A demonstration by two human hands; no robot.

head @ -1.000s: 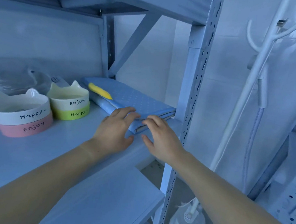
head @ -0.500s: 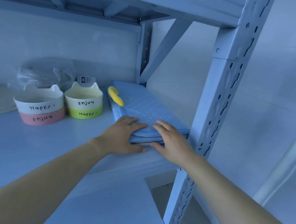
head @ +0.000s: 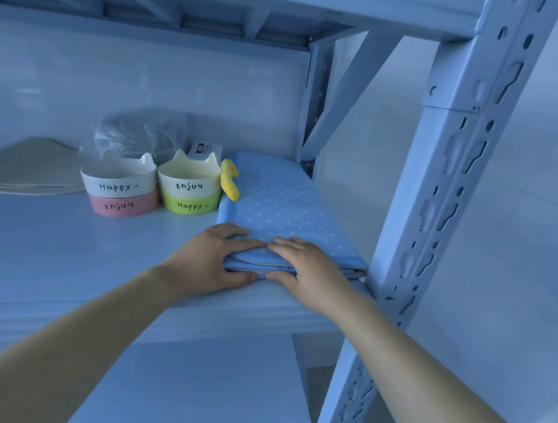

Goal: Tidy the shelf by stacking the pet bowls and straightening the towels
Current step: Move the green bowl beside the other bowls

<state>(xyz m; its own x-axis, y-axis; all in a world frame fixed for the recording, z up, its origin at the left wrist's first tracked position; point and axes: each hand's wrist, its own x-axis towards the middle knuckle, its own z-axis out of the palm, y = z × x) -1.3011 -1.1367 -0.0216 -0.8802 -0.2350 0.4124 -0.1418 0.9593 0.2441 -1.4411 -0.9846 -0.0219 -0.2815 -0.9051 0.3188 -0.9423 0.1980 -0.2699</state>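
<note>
Blue polka-dot towel (head: 281,208) folded flat, layered

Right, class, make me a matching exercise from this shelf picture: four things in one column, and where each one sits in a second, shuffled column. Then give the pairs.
Column A
1. pink bowl
2. green bowl
3. yellow toy
4. blue towel

Column B
a. lies along the towel's left edge, beside the bowls
b. under the white bowl marked "Happy"
c. held at its near edge by the left hand and right hand
d. under the cream bowl marked "Enjoy"

Pairs: 1-b, 2-d, 3-a, 4-c
</note>
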